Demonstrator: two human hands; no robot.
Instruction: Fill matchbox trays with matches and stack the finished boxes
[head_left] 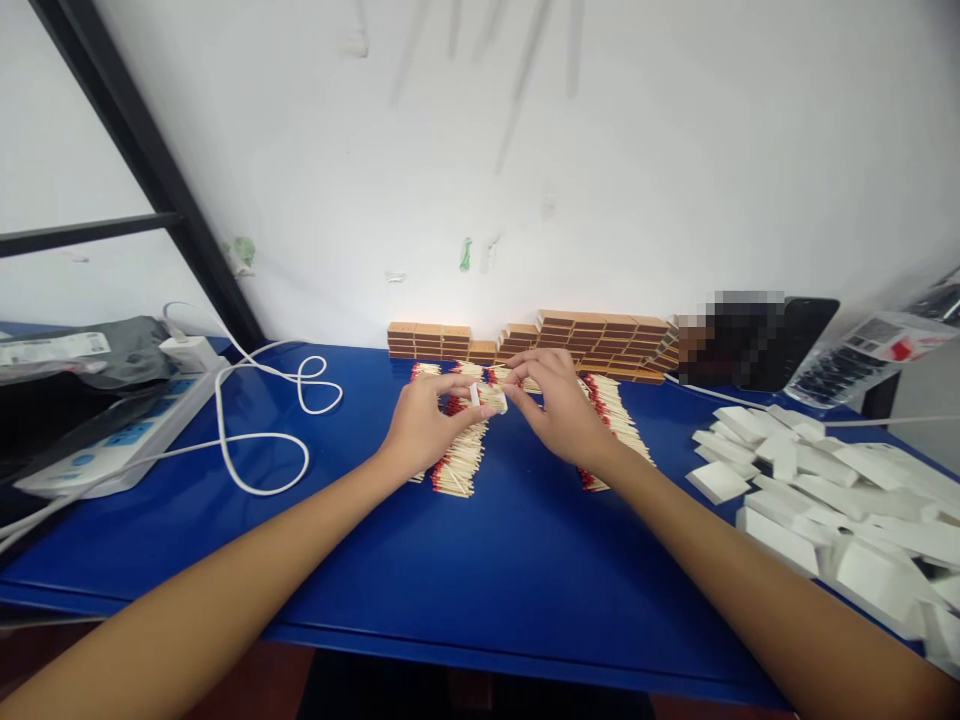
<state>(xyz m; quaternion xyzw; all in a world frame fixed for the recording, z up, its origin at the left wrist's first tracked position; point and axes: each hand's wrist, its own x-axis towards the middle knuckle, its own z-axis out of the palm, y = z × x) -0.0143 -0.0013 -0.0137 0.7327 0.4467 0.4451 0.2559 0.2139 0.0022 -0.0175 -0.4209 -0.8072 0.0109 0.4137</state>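
Both my hands meet over the middle of a blue table [465, 560]. My left hand [427, 425] pinches a small white matchbox tray [487, 397] filled with matches. My right hand [559, 405] grips the same tray from the right, fingers curled on it. Under and around my hands lie rows of red-tipped matches [461, 465], with more matches [615, 410] at the right. Behind them, against the wall, stand stacked brown matchboxes [592, 345].
A heap of several white box trays [825, 490] covers the right of the table. At the left lie a white power strip [112, 440] and a looped white cable [262, 430]. A calculator [847, 365] and a dark object sit at the back right.
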